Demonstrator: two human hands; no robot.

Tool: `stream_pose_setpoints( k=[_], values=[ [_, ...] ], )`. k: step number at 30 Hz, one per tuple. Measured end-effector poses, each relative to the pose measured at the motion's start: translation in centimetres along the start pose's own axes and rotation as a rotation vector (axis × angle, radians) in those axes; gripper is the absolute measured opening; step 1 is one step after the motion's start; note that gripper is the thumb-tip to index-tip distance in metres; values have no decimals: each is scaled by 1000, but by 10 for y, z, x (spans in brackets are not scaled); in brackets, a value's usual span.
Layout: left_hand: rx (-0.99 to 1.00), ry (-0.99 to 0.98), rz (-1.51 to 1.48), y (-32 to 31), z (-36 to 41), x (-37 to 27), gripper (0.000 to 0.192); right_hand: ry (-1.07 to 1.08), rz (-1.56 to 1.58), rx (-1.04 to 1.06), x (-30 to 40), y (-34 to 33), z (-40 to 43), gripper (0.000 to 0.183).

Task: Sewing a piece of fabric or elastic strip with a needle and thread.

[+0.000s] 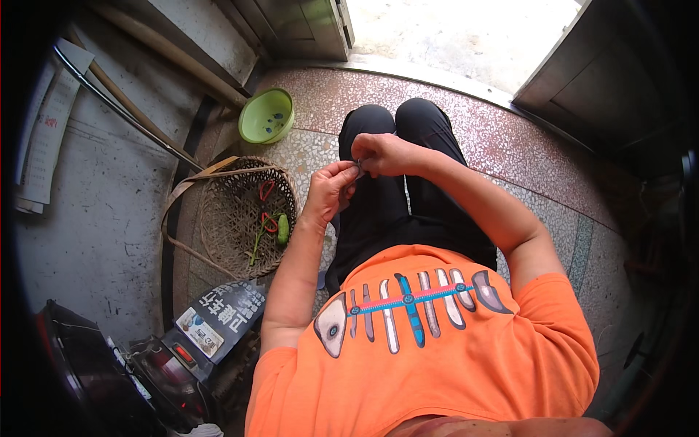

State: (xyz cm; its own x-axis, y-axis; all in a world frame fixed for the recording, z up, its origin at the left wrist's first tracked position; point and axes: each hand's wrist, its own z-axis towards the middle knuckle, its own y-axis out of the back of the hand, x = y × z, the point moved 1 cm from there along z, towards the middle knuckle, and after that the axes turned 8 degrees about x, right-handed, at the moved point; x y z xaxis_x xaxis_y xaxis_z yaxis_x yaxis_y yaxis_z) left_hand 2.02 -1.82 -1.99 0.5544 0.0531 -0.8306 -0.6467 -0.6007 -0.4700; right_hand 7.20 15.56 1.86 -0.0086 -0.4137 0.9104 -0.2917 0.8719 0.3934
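Observation:
My left hand (329, 191) pinches a small thin grey piece (344, 201), perhaps cloth, part of which hangs below the fingers. My right hand (385, 154) meets it at the fingertips, thumb and fingers closed on the same piece; its exact kind is too small to tell. Both hands are above the lap, over black trousers (371, 218). To the left of my left hand, on the floor, is a woven basket (218, 235) with a strap-like handle. Inside it lie red-handled scissors (266, 190) and a green vegetable (282, 229) beside a leafy green stem (255, 248).
A green plastic basin (252, 123) with small blue marks in it stands on the terrazzo floor (311, 98). The rear of a motorcycle (169, 366) is at the lower left. Ahead is a doorway between metal doors (295, 27); poles (164, 49) lean by the left wall.

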Motion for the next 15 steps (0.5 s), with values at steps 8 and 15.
stream_pose_setpoints(
  k=[8, 15],
  values=[
    [-22, -42, 284, -2, -9, -13, 12, 84, -650, -17, 46, -13, -14, 11],
    [-6, -93, 377, 3, -10, -15, 10, 337, -627, -230, 52, -13, -21, 17]
  ],
)
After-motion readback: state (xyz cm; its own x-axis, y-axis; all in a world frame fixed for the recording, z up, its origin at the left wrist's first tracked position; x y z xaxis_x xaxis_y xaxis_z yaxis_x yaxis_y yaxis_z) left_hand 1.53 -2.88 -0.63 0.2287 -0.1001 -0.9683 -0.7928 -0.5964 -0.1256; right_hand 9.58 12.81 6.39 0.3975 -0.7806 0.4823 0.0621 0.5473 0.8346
